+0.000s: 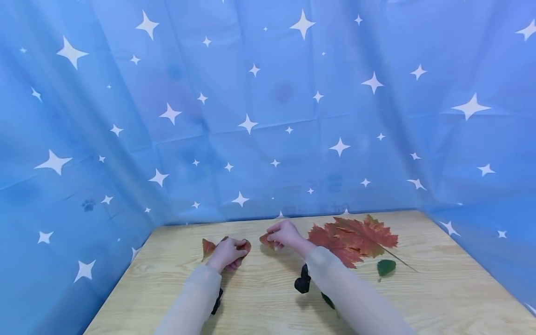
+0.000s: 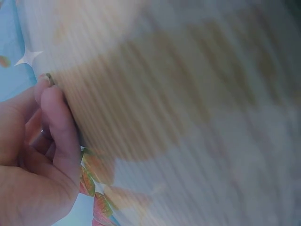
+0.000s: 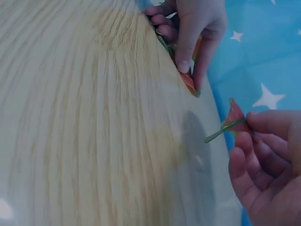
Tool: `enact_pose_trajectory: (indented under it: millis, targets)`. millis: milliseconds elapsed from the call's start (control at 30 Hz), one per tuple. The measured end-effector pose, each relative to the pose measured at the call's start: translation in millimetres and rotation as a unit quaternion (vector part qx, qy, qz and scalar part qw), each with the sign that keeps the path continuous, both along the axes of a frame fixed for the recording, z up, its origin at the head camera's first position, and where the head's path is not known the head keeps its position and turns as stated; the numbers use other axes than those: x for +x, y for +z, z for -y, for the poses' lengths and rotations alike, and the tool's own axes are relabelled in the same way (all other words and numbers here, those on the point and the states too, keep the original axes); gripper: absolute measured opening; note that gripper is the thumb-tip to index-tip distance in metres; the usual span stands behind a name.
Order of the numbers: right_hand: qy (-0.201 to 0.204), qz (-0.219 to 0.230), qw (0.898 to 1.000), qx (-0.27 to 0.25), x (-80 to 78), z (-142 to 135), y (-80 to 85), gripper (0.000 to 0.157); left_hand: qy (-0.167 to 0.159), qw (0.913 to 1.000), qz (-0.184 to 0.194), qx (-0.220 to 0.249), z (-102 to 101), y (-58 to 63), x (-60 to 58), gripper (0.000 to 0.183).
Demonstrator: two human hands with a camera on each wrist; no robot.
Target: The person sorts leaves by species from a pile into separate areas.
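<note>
Near the back of the table, my left hand [image 1: 228, 254] pinches a small orange-red leaf [image 1: 247, 247] between thumb and index finger, low over the wood. Just left of that hand, another orange-red leaf [image 1: 208, 247] shows, partly hidden by the fingers. My right hand [image 1: 286, 235] holds a small reddish leaf [image 1: 265, 240] in its fingertips, raised a little above the tabletop. In the right wrist view this leaf [image 3: 235, 115] has a short green stem [image 3: 217, 135] pointing away from the fingers. Several red-green leaves [image 2: 87, 181] appear below the left hand in the left wrist view.
Large red-orange maple leaves [image 1: 356, 237] lie overlapped at the back right, a long stem reaching rightward. A green leaf [image 1: 386, 267] lies in front of them. Another dark green leaf [image 1: 328, 300] is partly under the right forearm. A blue star-patterned curtain [image 1: 268, 111] stands behind the wooden table [image 1: 259, 298].
</note>
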State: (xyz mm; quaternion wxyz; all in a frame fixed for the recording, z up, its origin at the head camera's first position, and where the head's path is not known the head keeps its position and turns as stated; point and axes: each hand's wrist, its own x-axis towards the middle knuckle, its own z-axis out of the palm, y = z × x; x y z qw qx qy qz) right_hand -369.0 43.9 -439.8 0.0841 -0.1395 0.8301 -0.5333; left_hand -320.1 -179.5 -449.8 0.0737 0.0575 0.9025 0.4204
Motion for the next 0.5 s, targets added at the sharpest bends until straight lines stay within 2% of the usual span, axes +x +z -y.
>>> enact_pose_trajectory:
  millis: [167,500]
  targets:
    - [0.010,0.001,1.000,0.004,3.9,10,-8.4,0.031,-0.001,1.0000,0.004,0.007,-2,-0.2,-0.8,0.046]
    - [0.045,-0.003,0.999,0.029,4.5,17,-15.7,0.028,0.008,0.9996,-0.009,-0.024,-2,-0.4,-1.8,0.045]
